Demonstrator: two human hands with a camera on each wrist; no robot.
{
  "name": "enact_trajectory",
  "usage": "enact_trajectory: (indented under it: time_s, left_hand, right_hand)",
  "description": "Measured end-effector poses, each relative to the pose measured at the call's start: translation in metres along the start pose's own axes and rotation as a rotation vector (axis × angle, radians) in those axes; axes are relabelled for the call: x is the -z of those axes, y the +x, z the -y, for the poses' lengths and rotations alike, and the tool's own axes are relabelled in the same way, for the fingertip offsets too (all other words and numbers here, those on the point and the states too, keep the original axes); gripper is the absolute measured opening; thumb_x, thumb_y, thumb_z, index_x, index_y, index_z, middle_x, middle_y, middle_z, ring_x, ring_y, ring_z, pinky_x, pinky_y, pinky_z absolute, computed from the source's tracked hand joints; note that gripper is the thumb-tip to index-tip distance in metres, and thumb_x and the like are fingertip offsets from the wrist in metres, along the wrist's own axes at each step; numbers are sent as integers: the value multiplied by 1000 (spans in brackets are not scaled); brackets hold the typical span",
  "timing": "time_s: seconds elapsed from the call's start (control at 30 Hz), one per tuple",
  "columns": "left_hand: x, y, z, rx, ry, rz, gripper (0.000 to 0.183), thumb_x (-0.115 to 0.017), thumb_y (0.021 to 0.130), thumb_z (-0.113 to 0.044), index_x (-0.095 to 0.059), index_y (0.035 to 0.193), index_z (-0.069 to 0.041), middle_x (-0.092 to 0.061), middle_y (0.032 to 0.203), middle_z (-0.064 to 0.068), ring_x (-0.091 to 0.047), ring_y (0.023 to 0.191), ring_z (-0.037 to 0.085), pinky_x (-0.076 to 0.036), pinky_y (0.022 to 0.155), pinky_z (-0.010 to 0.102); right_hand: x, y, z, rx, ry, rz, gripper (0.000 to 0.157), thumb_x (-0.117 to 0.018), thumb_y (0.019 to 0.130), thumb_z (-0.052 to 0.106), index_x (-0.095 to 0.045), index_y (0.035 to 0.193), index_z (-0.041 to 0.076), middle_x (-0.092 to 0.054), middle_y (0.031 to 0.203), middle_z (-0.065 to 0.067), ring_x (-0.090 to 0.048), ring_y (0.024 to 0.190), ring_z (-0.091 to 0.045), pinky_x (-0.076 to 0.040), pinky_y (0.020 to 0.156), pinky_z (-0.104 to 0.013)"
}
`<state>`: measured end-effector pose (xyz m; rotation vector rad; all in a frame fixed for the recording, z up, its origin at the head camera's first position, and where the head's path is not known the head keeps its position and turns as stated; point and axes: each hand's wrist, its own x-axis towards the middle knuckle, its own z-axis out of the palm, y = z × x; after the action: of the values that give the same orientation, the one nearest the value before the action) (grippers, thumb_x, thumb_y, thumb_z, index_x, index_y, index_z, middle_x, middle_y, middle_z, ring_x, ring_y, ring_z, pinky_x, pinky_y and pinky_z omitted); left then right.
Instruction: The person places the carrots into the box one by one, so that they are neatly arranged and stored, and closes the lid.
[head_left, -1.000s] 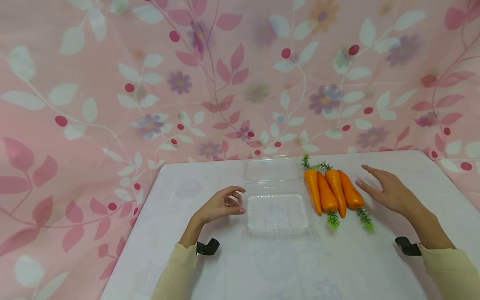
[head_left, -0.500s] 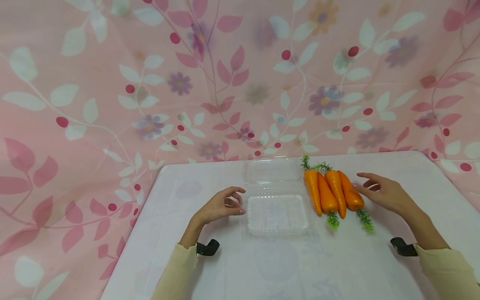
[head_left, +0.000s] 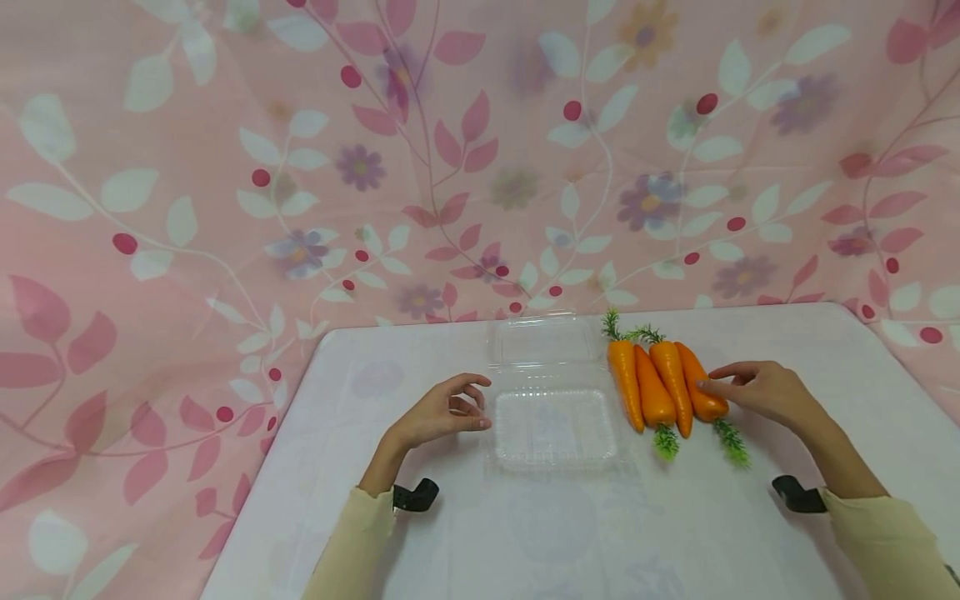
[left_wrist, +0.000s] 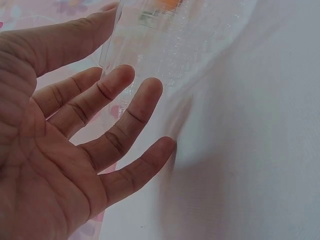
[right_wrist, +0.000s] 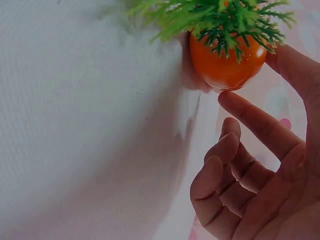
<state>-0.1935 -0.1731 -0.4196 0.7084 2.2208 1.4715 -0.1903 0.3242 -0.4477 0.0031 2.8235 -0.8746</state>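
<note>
Four-sided and clear, a hinged plastic clamshell box lies with its lid folded back. My left hand hovers at the box's left edge, fingers loosely bent and holding nothing; the left wrist view has the thumb beside the box wall. Several orange carrots with green tops lie side by side to its right. At the rightmost carrot, my right hand has its thumb over the top and its index fingertip right at the side. In the right wrist view, the other fingers are bent and the thumb tip is hidden behind the carrot.
The white-covered table reaches back to a pink floral curtain. Three other carrots lie close together between the box and the rightmost carrot, their leafy tops pointing different ways.
My right hand has moved left and nearer to the rightmost carrot, its thumb and index finger drawing closer together. The left hand, box and carrots stay where they were.
</note>
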Motion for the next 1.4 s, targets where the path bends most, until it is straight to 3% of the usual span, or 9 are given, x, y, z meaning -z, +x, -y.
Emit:
enact_trajectory:
  time_s: [0.13, 0.4, 0.8, 1.03, 1.3, 1.4]
  left_hand:
    - [0, -1, 1, 3, 5, -2, 56, -77, 84, -2, -51, 134, -2, -57, 107, 31, -64, 94, 39, -52, 88, 35]
    - [1, 0, 2, -1, 8, 0, 56, -78, 84, -2, -51, 133, -2, -57, 108, 31, -64, 94, 38, -51, 91, 43]
    - [1, 1, 3, -6, 0, -3, 55, -77, 84, -1, -51, 133, -3, -56, 107, 31, -64, 93, 38, -52, 88, 37]
    - [1, 8, 28, 5, 21, -4, 59, -77, 84, -3, -49, 136, -3, -57, 109, 29, -64, 94, 38, -51, 91, 40]
    - [2, 9, 36, 4, 38, -12, 63, -80, 84, -11, -49, 138, -3, -60, 107, 17, -65, 93, 28, -52, 88, 33]
    - [3, 8, 36, 1, 41, -11, 63, -80, 84, -13, -49, 138, -4, -60, 105, 15, -66, 92, 27, -53, 87, 32]
  right_hand:
    - [-2, 0, 0, -26, -6, 11, 74, -65, 86, 62, -65, 123, -2, -54, 87, -7, -48, 81, -25, -39, 61, -32]
    - [6, -1, -1, -29, -31, 31, 73, -66, 85, 63, -67, 121, -1, -60, 94, -13, -51, 82, -27, -41, 62, -32]
    - [21, -3, 0, -16, -100, 85, 70, -70, 84, 57, -67, 118, -3, -65, 90, -13, -57, 79, -27, -50, 66, -40]
    - [23, -3, 1, -6, -104, 103, 67, -74, 83, 52, -66, 120, -4, -62, 77, -2, -54, 76, -24, -48, 63, -35]
    - [30, -2, -2, 12, -134, 113, 60, -76, 81, 41, -66, 119, -5, -64, 91, -19, -56, 71, -23, -52, 63, -40]
    - [32, -3, -4, 18, -138, 105, 60, -77, 81, 38, -65, 120, -6, -64, 92, -19, -55, 72, -24, -52, 63, -40]
